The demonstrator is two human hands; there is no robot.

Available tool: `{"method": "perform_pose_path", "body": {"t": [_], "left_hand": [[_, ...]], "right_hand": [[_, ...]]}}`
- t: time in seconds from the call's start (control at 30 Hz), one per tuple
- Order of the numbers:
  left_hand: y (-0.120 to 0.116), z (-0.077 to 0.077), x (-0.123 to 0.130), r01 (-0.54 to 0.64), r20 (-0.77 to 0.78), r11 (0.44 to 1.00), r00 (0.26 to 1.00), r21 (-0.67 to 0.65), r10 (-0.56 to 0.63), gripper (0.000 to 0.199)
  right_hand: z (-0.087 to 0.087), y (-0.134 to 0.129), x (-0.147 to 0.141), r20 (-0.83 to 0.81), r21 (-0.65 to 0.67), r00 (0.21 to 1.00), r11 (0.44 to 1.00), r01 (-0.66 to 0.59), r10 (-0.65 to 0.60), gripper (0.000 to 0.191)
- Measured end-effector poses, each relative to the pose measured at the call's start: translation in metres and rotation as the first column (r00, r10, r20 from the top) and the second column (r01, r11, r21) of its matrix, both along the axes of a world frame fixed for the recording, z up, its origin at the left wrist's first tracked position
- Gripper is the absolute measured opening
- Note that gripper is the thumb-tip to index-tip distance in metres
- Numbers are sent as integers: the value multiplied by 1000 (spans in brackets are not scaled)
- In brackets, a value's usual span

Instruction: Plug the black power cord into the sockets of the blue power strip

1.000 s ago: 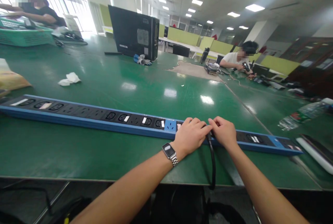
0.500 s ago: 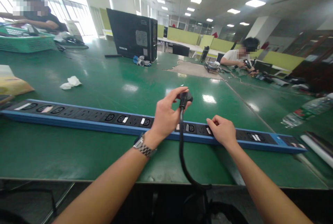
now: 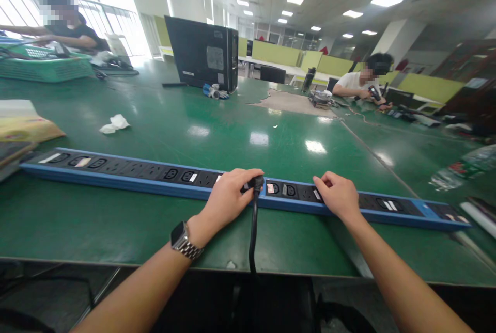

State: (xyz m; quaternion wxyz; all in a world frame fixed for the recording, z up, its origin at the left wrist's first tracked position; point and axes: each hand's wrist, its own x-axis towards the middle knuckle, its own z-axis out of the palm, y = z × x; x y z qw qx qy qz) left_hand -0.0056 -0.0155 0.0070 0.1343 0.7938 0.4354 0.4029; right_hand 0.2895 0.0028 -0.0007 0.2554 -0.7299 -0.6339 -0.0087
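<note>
A long blue power strip (image 3: 127,180) with a black socket face lies across the green table in front of me. My left hand (image 3: 228,196), a watch on its wrist, is closed around a black power plug (image 3: 258,183) at the middle of the strip. From the plug, a thick black cable (image 3: 253,235) hangs over the near table edge. The plug's pins are hidden, so I cannot tell whether they sit in a socket. Right of centre, my right hand (image 3: 339,194) grips the strip with curled fingers.
A black computer case (image 3: 205,54) and blue-grey gloves (image 3: 215,91) stand farther back. Crumpled tissue (image 3: 115,123) and a green basket (image 3: 50,68) are on the left, a plastic bottle (image 3: 465,168) on the right. Two other people sit across the table.
My left hand has lowered the plug from above the power strip down to its socket face, moving slightly left. My right hand keeps its place on the strip. The view has shifted a little.
</note>
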Motion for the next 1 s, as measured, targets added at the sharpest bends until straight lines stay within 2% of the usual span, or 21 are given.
{"method": "perform_pose_path", "body": {"t": [0.27, 0.5, 0.67, 0.83, 1.0], "left_hand": [[0, -11, 2, -67, 6, 997, 998, 36, 67, 31], [1, -9, 3, -90, -63, 996, 994, 28, 92, 26], [1, -7, 4, -43, -76, 998, 996, 40, 46, 25], [0, -7, 4, -21, -190, 997, 981, 79, 36, 28], [-3, -12, -2, 10, -259, 993, 966, 120, 22, 40]], "right_hand": [[0, -1, 0, -1, 10, 1000, 1000, 5, -5, 37], [-1, -1, 0, -11, 15, 1000, 1000, -7, 8, 37], [0, -1, -1, -13, -6, 1000, 1000, 13, -13, 36], [2, -2, -1, 9, -6, 1000, 1000, 3, -3, 34], [2, -3, -1, 13, 1, 1000, 1000, -26, 26, 33]]}}
